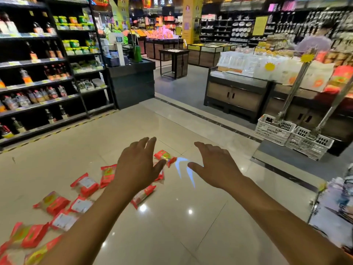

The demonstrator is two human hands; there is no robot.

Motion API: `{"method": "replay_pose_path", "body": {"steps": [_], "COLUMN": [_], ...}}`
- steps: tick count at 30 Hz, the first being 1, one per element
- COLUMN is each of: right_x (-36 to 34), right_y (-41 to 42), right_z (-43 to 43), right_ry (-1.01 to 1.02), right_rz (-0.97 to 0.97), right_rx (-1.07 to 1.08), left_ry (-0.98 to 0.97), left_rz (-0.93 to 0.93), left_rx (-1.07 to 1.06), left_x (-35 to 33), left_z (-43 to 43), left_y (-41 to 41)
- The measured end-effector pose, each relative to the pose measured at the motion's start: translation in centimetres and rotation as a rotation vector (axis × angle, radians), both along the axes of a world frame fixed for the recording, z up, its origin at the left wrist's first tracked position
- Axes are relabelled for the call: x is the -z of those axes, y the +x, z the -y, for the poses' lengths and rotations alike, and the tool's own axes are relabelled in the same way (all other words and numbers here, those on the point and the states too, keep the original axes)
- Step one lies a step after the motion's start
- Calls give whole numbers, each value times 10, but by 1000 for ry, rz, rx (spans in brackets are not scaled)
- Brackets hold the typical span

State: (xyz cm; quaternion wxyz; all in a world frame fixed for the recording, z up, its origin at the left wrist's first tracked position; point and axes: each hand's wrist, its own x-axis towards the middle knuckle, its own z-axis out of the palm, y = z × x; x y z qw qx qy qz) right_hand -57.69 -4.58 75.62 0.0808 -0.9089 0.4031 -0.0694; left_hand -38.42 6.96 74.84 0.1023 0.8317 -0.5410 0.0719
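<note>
On the pale tiled floor (pixel 172 226) of a shop aisle, red packets (pixel 86 185) lay scattered in a loose trail from the lower left corner of the view up toward the middle. Both bare arms reached forward over that floor, palms down.

The left grip (pixel 136 165) was released. Its fingers were stretched out and slightly fanned, the thumb stuck out to the right, and nothing was clasped in it. It hung over the far end of the trail and covered parts of a few packets. Whether it touched any of them could not be told from this angle. Just past its thumb tip lay the nearest packet (pixel 165 156), red with a yellow-green print, tilted on the tiles between the two hands and closer to the left one. A half-hidden packet (pixel 142 196) lay partly under the left wrist.

The right grip (pixel 215 166) was released as well, fingers spread and gently bent, thumb pointing left. It held nothing and hung above bare tile, apart from every packet. A pale blue glare (pixel 183 167) streaked the floor between the thumbs.

Farther off, dark shelves of bottles (pixel 34 83) lined the left side and a dark counter (pixel 133 83) stood at the aisle's end. Two white crates (pixel 275 129) sat on the floor at the right, below a display of white bags (pixel 248 67).
</note>
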Motion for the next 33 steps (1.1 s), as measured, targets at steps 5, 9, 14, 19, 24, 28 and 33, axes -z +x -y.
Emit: {"method": "replay_pose_path", "body": {"steps": [5,9,14,19,24,28,33], "right_x": [5,11,31,45,49,55,77], "right_y": [36,54,72,94,123,155,216], "right_z": [63,116,199,305,405,469,527], "right_ry": [-24,-14,-1,-24,-13,0,28], "right_rz": [-45,-76,-68,-66,-82,-106,-146], "right_rx": [41,68,64,38,-35,-105,-205], "left_ry": [6,47,86,147,206,241,275], "left_rz": [14,33,48,86,137,93,56], "left_rx": [55,77,75,43,-2,-58,-129], "left_x": [2,8,22,30,27,36,56], "left_z": [73,129,214,316,406,454,494], "left_y": [40,57,75,89,101,123,173]}}
